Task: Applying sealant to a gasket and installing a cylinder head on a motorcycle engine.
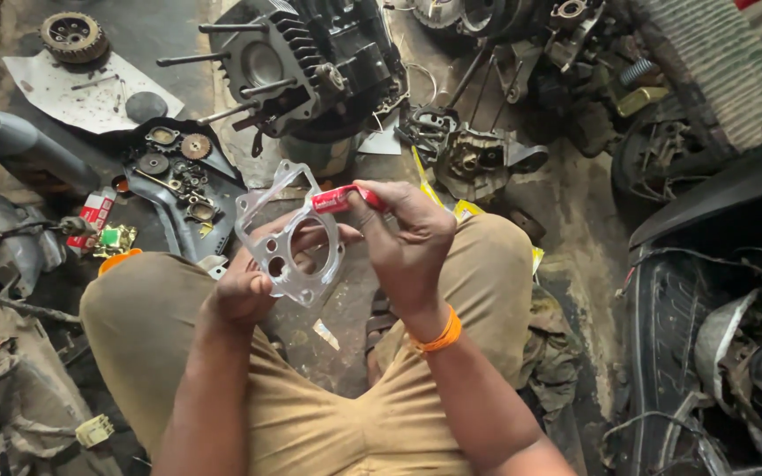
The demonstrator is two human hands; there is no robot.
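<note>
Flat silvery metal gasket with one large round opening and small bolt holes (286, 236): held up over the lap, between the knees, tilted toward the camera. Left hand (244, 286) grips its lower edge, fingers curled behind the plate, thumb on the front. Right hand (407, 234) pinches a small red tube (341, 198) between thumb and fingertips; the tube lies roughly level, its left end over the gasket's upper right rim. Whether the end touches the metal, cannot tell. Orange band (441, 335) on the right wrist. Khaki trousers (310, 414), person squatting on a stained concrete floor (575, 211).

Beyond the hands: dark finned engine block with long studs sticking out (297, 66), directly ahead. Left of it, a black curved panel used as a tray (183, 176), carrying small gears, washers and bolts. Just left of that tray, a small red-and-white rectangular carton (92, 216) lies on the floor, with a green-and-yellow crumpled wrapper (115, 238) beside it. A toothed sprocket (72, 35) sits at the far upper left on a pale sheet. Yellow plastic packet (460, 209) peeks out behind the right hand. Dark scooter bodywork (716, 247) at right.
</note>
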